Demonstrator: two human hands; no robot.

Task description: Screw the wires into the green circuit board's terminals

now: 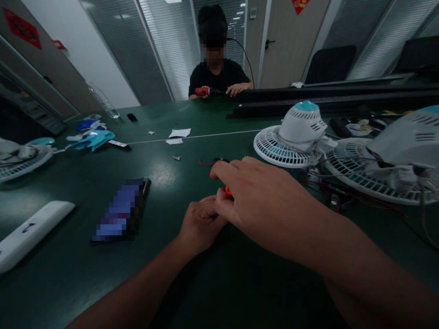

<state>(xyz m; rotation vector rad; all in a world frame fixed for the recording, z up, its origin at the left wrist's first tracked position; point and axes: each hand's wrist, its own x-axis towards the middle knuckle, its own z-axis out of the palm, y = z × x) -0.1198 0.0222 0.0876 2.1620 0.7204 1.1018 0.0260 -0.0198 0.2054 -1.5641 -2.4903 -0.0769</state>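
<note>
My right hand [254,196] is closed over the middle of the green table [164,274], its thumb and fingers around a small orange-red thing [228,191] that is mostly hidden. Just below and to the left, my left hand [200,224] is closed with its fingers tucked behind the right hand; what it holds, if anything, is out of sight. Beyond my right fingertips lie a small black part [221,160] and a red wire [205,162].
White fan heads [302,130] with wires stand at the right. A phone [120,210] and a white power bank-like bar [34,233] lie at the left. Paper scraps [179,133] lie ahead. Across the table, a person [219,73] holds a red tool [202,91] beside long black rails [291,103].
</note>
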